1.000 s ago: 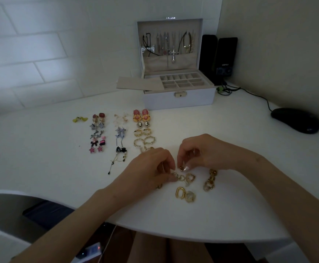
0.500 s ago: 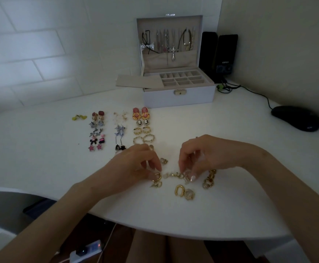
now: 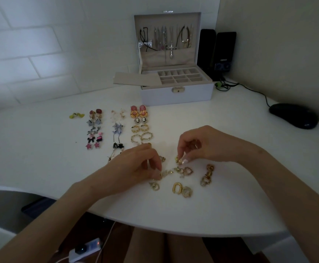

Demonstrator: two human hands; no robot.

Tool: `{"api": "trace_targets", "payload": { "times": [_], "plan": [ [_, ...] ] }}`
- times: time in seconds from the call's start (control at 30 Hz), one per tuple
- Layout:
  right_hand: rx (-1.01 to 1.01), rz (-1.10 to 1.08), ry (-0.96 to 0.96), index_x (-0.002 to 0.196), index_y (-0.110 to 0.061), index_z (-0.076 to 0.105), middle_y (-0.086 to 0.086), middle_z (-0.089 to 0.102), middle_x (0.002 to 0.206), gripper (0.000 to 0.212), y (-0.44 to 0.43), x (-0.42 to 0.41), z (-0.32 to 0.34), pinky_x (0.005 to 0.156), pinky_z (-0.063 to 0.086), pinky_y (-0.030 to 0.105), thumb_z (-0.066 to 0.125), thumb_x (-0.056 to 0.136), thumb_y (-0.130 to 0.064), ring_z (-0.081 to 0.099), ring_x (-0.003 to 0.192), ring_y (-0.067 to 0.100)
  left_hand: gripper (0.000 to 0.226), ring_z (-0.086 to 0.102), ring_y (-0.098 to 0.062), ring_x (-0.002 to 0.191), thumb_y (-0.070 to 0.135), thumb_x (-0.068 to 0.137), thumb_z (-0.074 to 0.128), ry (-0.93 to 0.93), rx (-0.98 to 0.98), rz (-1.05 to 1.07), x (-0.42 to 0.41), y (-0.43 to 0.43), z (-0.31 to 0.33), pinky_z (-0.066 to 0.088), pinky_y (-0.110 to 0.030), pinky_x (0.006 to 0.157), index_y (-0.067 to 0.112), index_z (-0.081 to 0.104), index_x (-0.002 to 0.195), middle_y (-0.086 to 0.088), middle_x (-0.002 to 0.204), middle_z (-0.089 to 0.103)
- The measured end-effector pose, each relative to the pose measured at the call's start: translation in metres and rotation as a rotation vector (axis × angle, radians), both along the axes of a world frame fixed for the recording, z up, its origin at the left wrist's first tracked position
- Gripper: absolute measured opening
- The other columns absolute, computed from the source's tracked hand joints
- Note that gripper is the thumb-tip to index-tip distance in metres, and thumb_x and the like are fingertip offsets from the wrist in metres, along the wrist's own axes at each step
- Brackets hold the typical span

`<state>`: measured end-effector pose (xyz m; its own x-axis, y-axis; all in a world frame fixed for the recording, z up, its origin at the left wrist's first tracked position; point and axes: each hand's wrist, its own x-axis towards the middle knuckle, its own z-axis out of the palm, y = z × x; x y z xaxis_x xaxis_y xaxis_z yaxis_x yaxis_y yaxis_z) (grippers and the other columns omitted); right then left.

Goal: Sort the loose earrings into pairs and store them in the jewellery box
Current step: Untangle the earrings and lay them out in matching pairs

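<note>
Left hand (image 3: pixel 136 164): palm down, fingers curled, wrist low over the desk (image 3: pixel 41 158). The fingertips seem to pinch a ring-shaped earring (image 3: pixel 158 175) at the 9 o'clock side of the loose pile. The grip is partly hidden, so I judge this.

Right hand (image 3: pixel 198 147): arched up with the knuckles high. Thumb and forefinger are closed on a small gold earring (image 3: pixel 179 160), which sits at or just off the desk at the pile's 12 o'clock.

Loose pile (image 3: pixel 183 170): unsorted gold pieces sit between my hands, near the desk's 6 o'clock edge. A U-shaped hoop (image 3: pixel 177 187) lies at its 6 o'clock. Chain drops (image 3: pixel 207 176) lie at its 3 o'clock.

Why held so: I have one piece in each hand and close together, so I can compare shape and finish before I call them a match.

Sorted rows (image 3: pixel 117 128): these are at 10 o'clock from my hands, laid two by two in columns. That keeps matched pairs apart from the pile and makes them easy to lift together.

Jewellery box (image 3: pixel 175 92): it sits at 12 o'clock with the lid up and the divided tray (image 3: pixel 179 76) exposed. Its compartments look unfilled, so I think storing has not yet begun.

Arms: both forearms reach in from 6 o'clock and angle toward each other. They look raised off the desk.

Elsewhere: a mouse (image 3: pixel 293 115) is at 2 o'clock, and speakers (image 3: pixel 219 52) stand just beside the box at 1 o'clock.
</note>
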<state>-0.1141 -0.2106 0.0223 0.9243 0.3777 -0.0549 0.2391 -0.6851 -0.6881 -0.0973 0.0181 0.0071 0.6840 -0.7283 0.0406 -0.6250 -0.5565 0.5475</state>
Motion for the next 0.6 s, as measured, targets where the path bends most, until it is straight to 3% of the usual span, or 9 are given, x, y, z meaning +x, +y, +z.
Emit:
{"api": "trace_targets", "payload": {
  "times": [0.13, 0.27, 0.43, 0.6],
  "plan": [
    [0.009, -0.092, -0.128, 0.076, -0.025, 0.068, -0.01, 0.056, 0.071, 0.013, 0.001, 0.003, -0.004, 0.062, 0.039, 0.013, 0.075, 0.076, -0.014, 0.046, 0.062, 0.0, 0.015, 0.049, 0.005, 0.078, 0.027, 0.078, 0.071, 0.026, 0.065, 0.023, 0.001, -0.002, 0.002, 0.037, -0.008, 0.066, 0.028, 0.057, 0.078, 0.014, 0.087, 0.05],
    [0.078, -0.061, -0.131, 0.075, -0.023, 0.069, -0.008, 0.059, 0.072, 0.013, 0.003, 0.0, 0.001, 0.061, 0.039, 0.012, 0.079, 0.071, -0.015, 0.047, 0.063, -0.001, 0.016, 0.048, 0.006, 0.073, 0.023, 0.079, 0.071, 0.008, 0.046, 0.039, -0.001, -0.003, 0.0, 0.037, -0.007, 0.063, 0.026, 0.055, 0.077, 0.014, 0.081, 0.052],
    [0.107, 0.063, -0.073, 0.076, -0.026, 0.07, -0.007, 0.062, 0.077, 0.014, 0.01, -0.006, 0.002, 0.067, 0.042, 0.022, 0.08, 0.07, -0.018, 0.053, 0.072, 0.009, 0.02, 0.052, 0.0, 0.074, 0.021, 0.081, 0.07, -0.01, -0.051, 0.073, -0.002, 0.0, -0.001, 0.04, -0.011, 0.062, 0.032, 0.055, 0.074, 0.01, 0.076, 0.06],
    [-0.016, 0.253, -0.039, 0.085, -0.028, 0.071, -0.008, 0.06, 0.084, 0.018, 0.021, -0.013, 0.002, 0.08, 0.043, 0.03, 0.08, 0.07, -0.025, 0.05, 0.084, 0.01, 0.016, 0.057, -0.005, 0.079, 0.016, 0.081, 0.068, -0.057, -0.161, 0.083, -0.002, 0.004, 0.005, 0.046, -0.019, 0.068, 0.027, 0.058, 0.078, 0.017, 0.089, 0.06]
  ]
}}
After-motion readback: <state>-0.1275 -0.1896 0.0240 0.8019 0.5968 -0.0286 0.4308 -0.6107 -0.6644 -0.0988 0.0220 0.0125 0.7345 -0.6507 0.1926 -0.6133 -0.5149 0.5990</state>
